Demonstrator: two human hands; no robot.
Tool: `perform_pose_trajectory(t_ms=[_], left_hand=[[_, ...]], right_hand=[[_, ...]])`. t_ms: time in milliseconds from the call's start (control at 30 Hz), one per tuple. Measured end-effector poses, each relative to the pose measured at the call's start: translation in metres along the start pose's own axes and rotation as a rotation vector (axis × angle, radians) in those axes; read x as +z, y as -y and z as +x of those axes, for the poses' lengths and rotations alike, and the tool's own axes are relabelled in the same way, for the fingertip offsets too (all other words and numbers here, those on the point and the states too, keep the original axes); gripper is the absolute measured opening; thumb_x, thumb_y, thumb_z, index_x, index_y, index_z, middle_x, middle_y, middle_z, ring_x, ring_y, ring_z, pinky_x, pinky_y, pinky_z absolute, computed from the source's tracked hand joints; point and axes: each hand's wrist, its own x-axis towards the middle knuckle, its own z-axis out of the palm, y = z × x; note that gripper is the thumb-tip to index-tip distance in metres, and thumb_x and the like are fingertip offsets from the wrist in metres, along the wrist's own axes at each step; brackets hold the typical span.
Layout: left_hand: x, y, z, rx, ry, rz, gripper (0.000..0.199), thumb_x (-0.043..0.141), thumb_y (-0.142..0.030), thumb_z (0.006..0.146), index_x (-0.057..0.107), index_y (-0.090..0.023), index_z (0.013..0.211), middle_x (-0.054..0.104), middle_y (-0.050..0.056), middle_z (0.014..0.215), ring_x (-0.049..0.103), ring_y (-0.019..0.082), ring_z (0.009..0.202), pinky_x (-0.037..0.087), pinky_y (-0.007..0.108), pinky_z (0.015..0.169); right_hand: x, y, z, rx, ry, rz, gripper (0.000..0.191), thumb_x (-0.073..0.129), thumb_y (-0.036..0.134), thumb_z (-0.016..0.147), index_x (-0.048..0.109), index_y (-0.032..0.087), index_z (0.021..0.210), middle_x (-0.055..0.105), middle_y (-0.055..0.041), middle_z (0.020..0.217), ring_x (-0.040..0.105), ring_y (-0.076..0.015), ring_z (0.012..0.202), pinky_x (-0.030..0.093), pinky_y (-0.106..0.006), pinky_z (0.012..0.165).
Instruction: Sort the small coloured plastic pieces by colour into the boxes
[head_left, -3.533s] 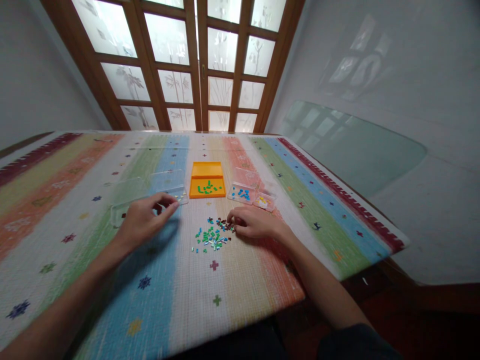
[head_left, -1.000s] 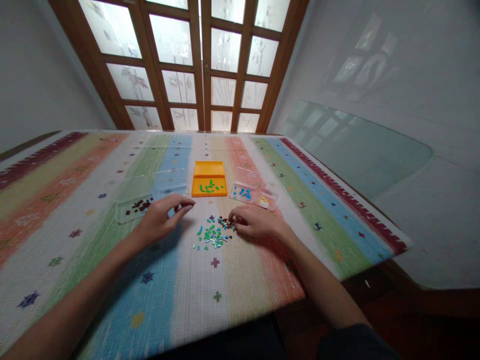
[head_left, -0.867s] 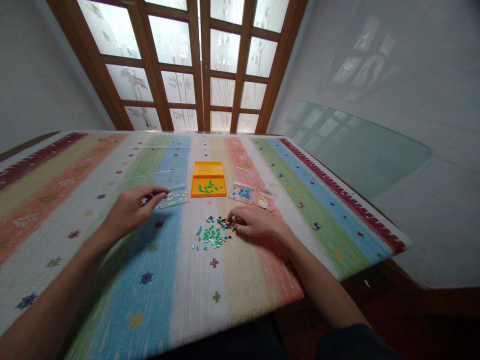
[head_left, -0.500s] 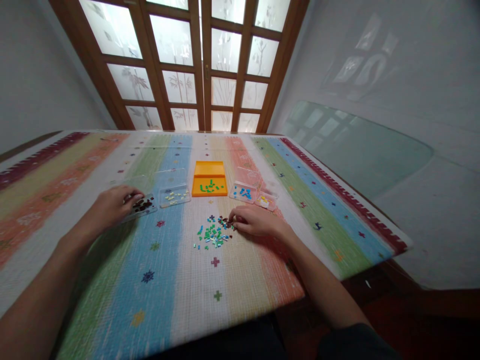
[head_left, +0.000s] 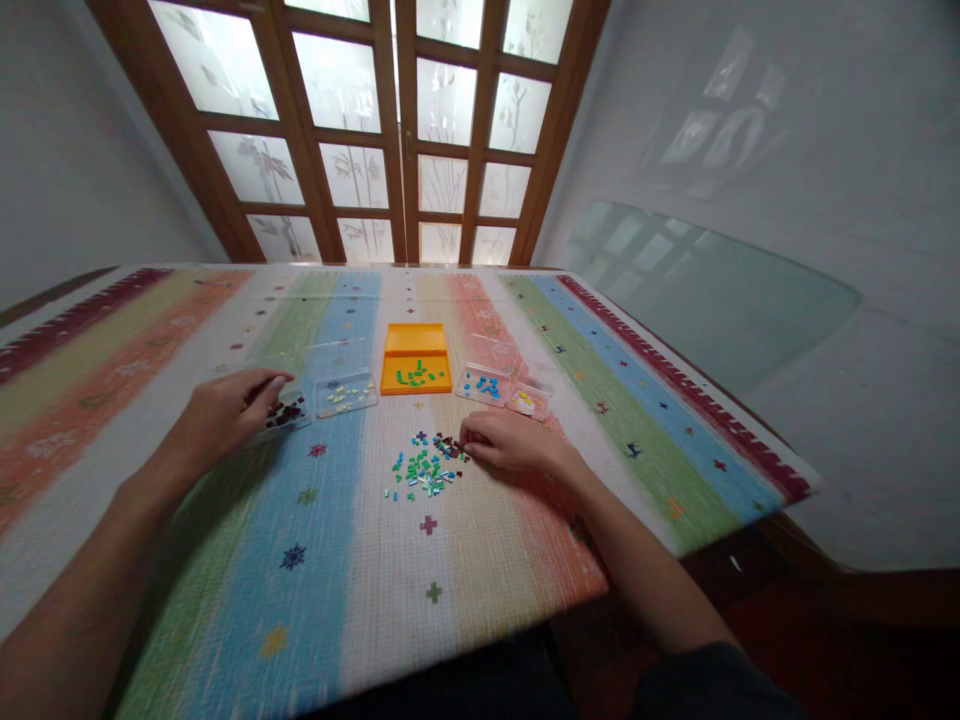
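Observation:
My left hand [head_left: 229, 412] is over the clear box of dark brown pieces [head_left: 289, 410] on the left. Its thumb and fingers are pinched together, and whatever is between them is hidden. At the right edge of a loose pile of small green, blue and brown pieces [head_left: 424, 468] rests my right hand [head_left: 501, 440]. The right fingers are curled with the tips together at the brown pieces [head_left: 450, 446]; I cannot make out whether a piece is between them.
An open orange case [head_left: 415, 338] with green pieces stands beyond the pile. Left of it is a clear box of pale yellow pieces [head_left: 345, 395]. To its right are clear boxes of blue pieces [head_left: 484, 385] and yellow pieces [head_left: 529, 402]. A striped cloth [head_left: 390, 600] covers the table.
My left hand has shifted slightly toward me over the box of brown pieces, its thumb now more visible. My right hand stays at the pile's edge. The whole view has shifted a little.

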Motion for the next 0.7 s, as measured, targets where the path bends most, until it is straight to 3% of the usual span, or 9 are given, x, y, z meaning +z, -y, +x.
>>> perform_pose_trajectory(t_ms=[167,300,400,533,700], left_hand=[[0.021,-0.026,-0.006,0.224,-0.033,-0.151,0.042,0.042,-0.048,0.095,0.071,-0.018,0.098,0.077,0.010,0.098,0.070,0.023,0.078,0.056,0.037,0.082],[0.046,-0.051,-0.016,0.498,-0.013,-0.240,0.033,0.042,-0.037,0.100,0.070,-0.019,0.100,0.077,0.009,0.098,0.071,0.022,0.087,0.057,0.036,0.083],[0.060,-0.069,-0.025,0.648,0.045,-0.271,0.032,0.041,-0.029,0.101,0.070,-0.016,0.104,0.075,0.010,0.093,0.070,0.019,0.083,0.058,0.033,0.078],[0.071,-0.080,-0.032,0.747,0.094,-0.275,0.030,0.041,-0.025,0.102,0.070,-0.016,0.106,0.072,0.009,0.087,0.066,0.017,0.076,0.056,0.031,0.072],[0.073,-0.080,-0.032,0.774,0.057,-0.270,0.028,0.042,-0.024,0.103,0.069,-0.015,0.103,0.069,0.008,0.084,0.065,0.017,0.073,0.055,0.030,0.068]], right_hand=[[-0.003,0.004,0.000,0.027,0.012,0.011,0.010,0.058,0.017,0.089,0.066,0.020,0.094,0.071,-0.0055,0.091,0.061,-0.0191,0.083,0.043,-0.031,0.075],[-0.007,0.009,-0.001,0.046,0.011,0.025,0.012,0.059,0.018,0.088,0.067,0.020,0.097,0.071,-0.0043,0.089,0.061,-0.0181,0.081,0.042,-0.029,0.073],[-0.008,0.011,-0.001,0.042,-0.005,0.041,0.015,0.057,0.018,0.090,0.067,0.020,0.102,0.071,-0.0042,0.090,0.061,-0.0178,0.081,0.042,-0.029,0.073],[-0.006,0.010,0.000,-0.012,-0.022,0.029,0.018,0.054,0.012,0.091,0.067,0.021,0.099,0.072,-0.0043,0.092,0.061,-0.0181,0.083,0.043,-0.030,0.075],[-0.003,0.007,0.000,-0.002,-0.025,0.040,0.015,0.056,0.015,0.092,0.067,0.022,0.099,0.072,-0.0045,0.092,0.062,-0.0191,0.083,0.045,-0.031,0.076]])
